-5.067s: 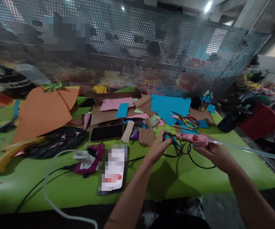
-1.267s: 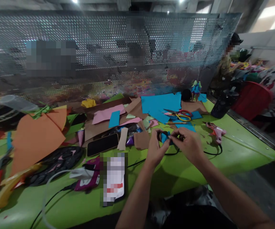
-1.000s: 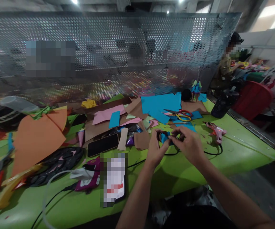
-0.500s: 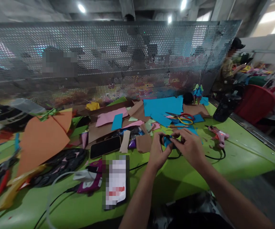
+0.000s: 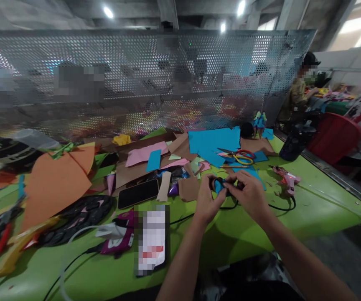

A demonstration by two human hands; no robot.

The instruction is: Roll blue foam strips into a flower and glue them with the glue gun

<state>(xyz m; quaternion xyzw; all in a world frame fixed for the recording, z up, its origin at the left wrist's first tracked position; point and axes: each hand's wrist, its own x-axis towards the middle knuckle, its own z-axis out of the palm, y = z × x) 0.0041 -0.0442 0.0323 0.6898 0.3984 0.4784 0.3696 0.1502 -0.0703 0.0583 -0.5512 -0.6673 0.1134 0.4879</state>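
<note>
Between my two hands is a small blue and dark piece (image 5: 219, 185), partly covered by fingers; its exact kind cannot be made out. My left hand (image 5: 206, 196) is closed on its left side, thumb pressed along the near face. From the other side my right hand (image 5: 248, 190) pinches it with thumb and fingertips. Just beyond the hands lie scissors (image 5: 245, 159) with yellow and red handles, on scraps of blue sheet (image 5: 213, 140). A pink hot glue gun (image 5: 288, 179) rests on the table to the right of my right hand.
Orange sheet (image 5: 57, 179), phones (image 5: 138, 194) and a purple power strip (image 5: 118, 242) lie leftward on the green table (image 5: 327, 209). Cables cross the near side. A perforated metal screen (image 5: 130, 83) stands behind; a small figure (image 5: 260, 122) and dark bottle (image 5: 298, 140) stand far right.
Both hands stay almost in place around the small blue piece, with only slight finger movement. At the back right, the other person's hand has lowered a little.
</note>
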